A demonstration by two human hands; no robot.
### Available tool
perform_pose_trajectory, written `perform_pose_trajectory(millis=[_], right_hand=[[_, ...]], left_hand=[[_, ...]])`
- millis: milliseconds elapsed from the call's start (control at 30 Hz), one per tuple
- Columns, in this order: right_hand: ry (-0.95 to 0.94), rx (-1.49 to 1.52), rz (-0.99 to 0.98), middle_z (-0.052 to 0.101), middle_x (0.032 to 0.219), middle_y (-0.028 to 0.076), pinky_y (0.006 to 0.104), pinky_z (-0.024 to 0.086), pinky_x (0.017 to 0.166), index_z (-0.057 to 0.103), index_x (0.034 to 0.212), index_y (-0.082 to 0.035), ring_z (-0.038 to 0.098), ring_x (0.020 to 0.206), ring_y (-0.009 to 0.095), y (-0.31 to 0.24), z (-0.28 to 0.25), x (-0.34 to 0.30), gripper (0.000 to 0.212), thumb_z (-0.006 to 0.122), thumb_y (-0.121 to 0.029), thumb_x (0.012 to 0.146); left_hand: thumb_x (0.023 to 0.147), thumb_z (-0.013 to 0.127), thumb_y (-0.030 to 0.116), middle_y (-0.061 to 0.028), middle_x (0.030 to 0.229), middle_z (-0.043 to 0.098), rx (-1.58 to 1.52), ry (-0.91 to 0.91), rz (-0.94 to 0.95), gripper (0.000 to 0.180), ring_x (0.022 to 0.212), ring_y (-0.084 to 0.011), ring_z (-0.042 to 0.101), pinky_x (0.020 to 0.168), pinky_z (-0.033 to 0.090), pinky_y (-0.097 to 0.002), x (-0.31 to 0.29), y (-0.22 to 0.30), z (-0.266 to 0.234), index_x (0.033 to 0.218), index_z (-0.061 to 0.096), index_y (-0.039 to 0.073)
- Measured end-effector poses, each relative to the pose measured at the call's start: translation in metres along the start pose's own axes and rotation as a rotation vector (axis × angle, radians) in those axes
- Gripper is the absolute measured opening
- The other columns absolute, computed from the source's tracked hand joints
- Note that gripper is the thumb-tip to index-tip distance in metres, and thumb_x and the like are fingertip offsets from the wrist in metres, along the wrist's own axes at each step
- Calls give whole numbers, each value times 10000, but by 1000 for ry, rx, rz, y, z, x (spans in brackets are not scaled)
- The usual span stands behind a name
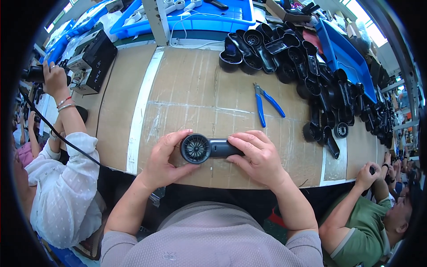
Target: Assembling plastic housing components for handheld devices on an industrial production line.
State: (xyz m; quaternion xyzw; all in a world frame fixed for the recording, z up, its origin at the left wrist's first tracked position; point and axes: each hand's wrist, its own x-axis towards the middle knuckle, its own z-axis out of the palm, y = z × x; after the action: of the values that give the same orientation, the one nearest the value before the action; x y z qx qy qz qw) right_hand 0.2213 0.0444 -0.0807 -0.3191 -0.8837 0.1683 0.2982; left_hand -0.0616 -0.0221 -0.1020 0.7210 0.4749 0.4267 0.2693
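Between my two hands, just above the cardboard-covered bench, is a black handheld fan housing (219,148) with a round spoked grille at its left end. My left hand (165,158) curls round the grille end, thumb below and fingers above. Gripping the handle's right end is my right hand (260,155), its thumb underneath. The handle lies level, and the grille faces up. Beyond my right hand, blue-handled side cutters (266,105) rest on the cardboard with their handles spread and tips pointing away.
Many black fan housings (289,58) are heaped at the far right, beside a blue tray (344,58). Another blue tray (187,24) with white parts stands behind a metal post (156,22). A black box-shaped device (92,62) sits far left. Co-workers sit on both sides.
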Motion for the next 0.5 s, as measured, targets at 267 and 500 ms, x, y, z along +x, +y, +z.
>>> perform_pose_trajectory(millis=[267,500], right_hand=[[-20,20,24,736,1219,76,365,566,960,725,1215,-78,674,1076,257,2,0,-1,415,836,-141,820],[-40,55,60,739,1229,89,378,539,1008,730,1231,-63,670,1093,261,2,-1,-2,431,841,-142,822]], left_hand=[[755,926,104,-111,1330,681,-3,3,2,808,1166,-261,670,1017,537,-354,1,1,1,1471,555,66],[764,922,107,-121,1342,673,11,-4,9,801,1165,-268,672,1025,539,-358,2,2,1,1476,556,68]])
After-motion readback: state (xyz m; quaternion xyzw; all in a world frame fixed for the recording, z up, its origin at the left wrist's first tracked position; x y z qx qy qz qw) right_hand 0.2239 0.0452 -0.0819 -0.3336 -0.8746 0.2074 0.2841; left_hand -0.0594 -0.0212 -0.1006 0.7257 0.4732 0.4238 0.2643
